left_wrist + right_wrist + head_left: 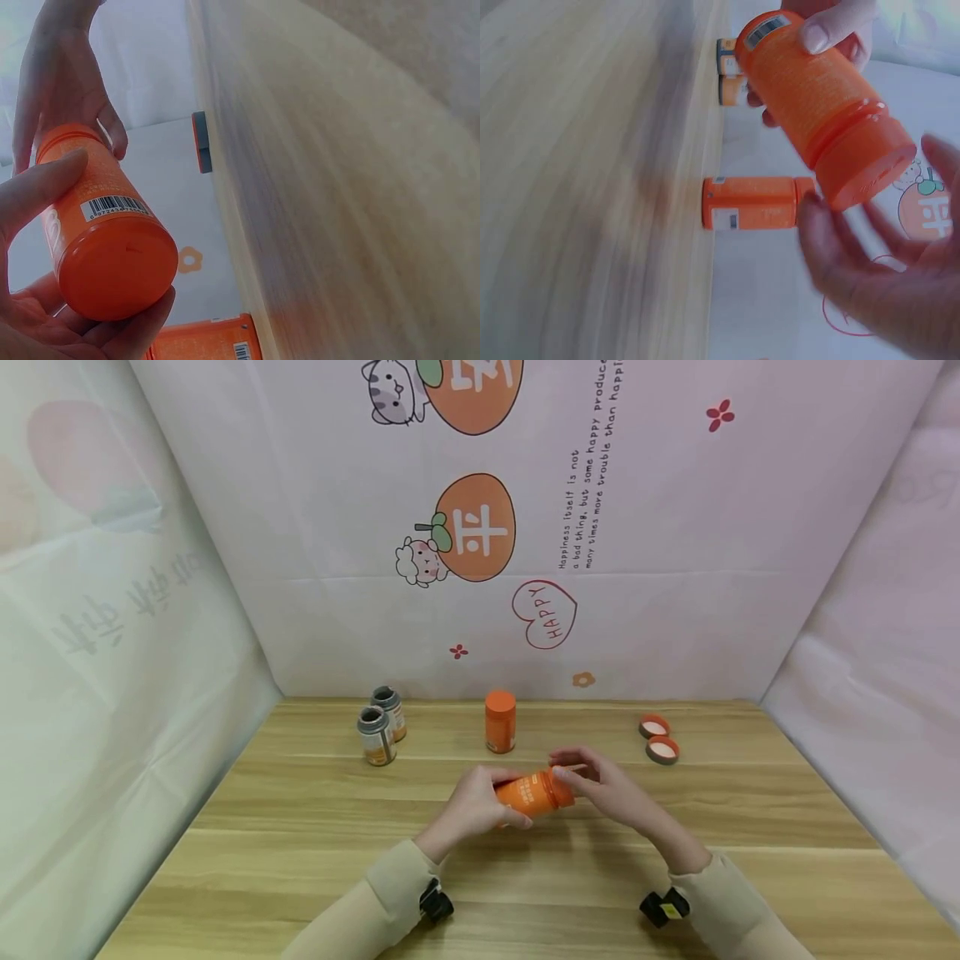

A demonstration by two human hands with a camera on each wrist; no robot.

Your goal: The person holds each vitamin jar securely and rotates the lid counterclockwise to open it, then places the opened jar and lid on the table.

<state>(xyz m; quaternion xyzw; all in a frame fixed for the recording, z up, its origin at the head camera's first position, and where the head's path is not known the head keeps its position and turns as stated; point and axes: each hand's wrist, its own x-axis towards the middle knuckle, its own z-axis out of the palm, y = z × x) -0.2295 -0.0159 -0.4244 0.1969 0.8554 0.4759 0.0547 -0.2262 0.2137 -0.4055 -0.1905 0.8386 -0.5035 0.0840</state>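
The orange bottle (527, 795) is hanging tilted above the middle of the counter (300, 843), its cap (866, 161) pointing toward the right hand (611, 789). The left hand (477, 802) is holding it, the grip clamping round the body and covering part of the label, whose print is mostly coming out too small or blurred to read. The right hand is curving about the cap, thumb and fingers standing apart; whether a fingertip is touching it, I cannot tell. In the left wrist view the base is facing the camera, and the cap end is mostly hiding behind the body and the right hand. An upright bottle (500, 722), also orange, is standing beyond, running off that view's lower edge. Farther left, a lidless front jar (377, 739) is partly covering a rear jar (390, 706). On the right, two loose caps (663, 750) are lying with pale insides up. The head view's lower edge is cutting off both forearms (352, 910).
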